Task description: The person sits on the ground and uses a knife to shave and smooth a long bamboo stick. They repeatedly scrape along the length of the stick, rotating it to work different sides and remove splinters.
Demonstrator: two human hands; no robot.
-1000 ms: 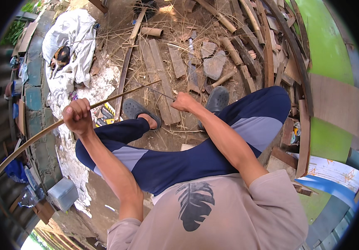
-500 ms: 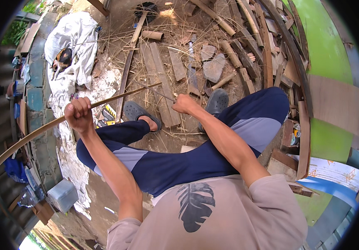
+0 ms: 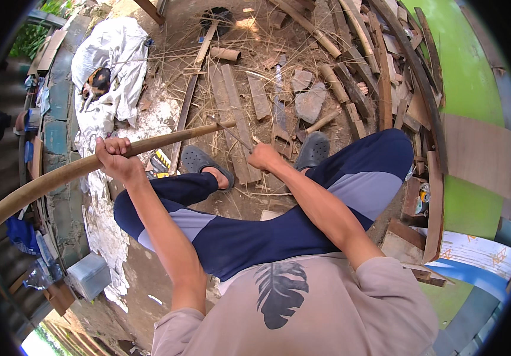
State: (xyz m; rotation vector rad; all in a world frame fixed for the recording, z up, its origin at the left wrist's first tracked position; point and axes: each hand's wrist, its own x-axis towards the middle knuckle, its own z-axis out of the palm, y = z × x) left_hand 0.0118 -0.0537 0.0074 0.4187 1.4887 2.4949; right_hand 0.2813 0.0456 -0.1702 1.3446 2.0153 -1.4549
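The left hand (image 3: 119, 161) grips a pole (image 3: 172, 137); the right hand (image 3: 263, 157) clasps a thin tool (image 3: 239, 140); uneven pressure could cause slipping.

1. Black-and-yellow card (image 3: 159, 164), just left of the left clog (image 3: 201, 161): diagonal warning-type stripes; its pale print is too small to read.
2. White-and-blue panel (image 3: 475, 250), well to the right of the left clog: orange printed marks, not legible as words.
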